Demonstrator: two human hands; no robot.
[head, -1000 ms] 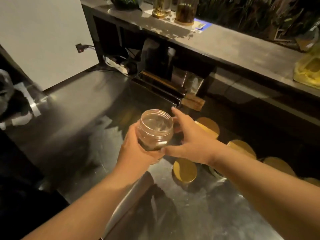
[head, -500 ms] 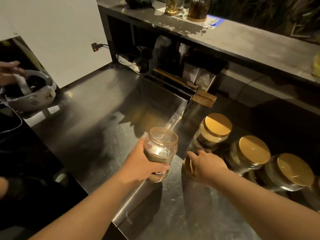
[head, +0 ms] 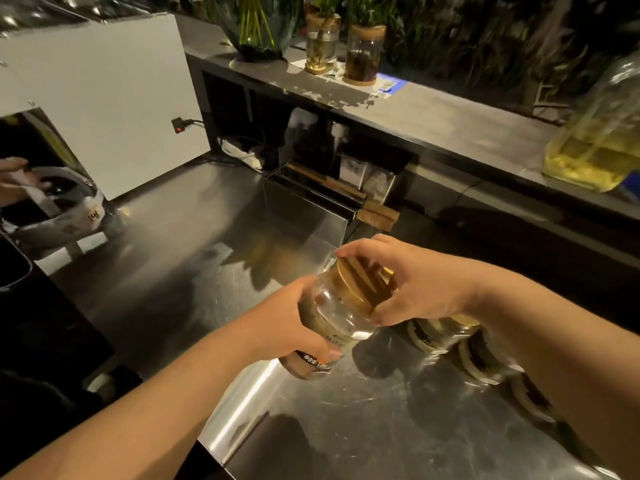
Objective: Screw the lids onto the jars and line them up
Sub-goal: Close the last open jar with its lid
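Observation:
A clear plastic jar (head: 332,320) with a dark label is tilted above the steel counter (head: 346,427). My left hand (head: 294,320) grips its body from the left. My right hand (head: 412,282) is closed over a gold lid (head: 356,289) sitting on the jar's mouth. Under my right forearm, a row of lidded jars (head: 446,336) with gold tops stands on the counter, mostly hidden by the arm.
A steel box (head: 304,209) with wooden-handled tools stands behind the jar. The raised shelf (head: 450,123) carries plant jars and a big yellow-filled jar (head: 599,147). At the left, another person's hand holds a helmet (head: 59,206). The counter's front edge runs below my left forearm.
My right hand picked up a gold lid from the counter and brought it onto the jar's mouth. The left hand tilted the jar toward it. The camera view tipped upward.

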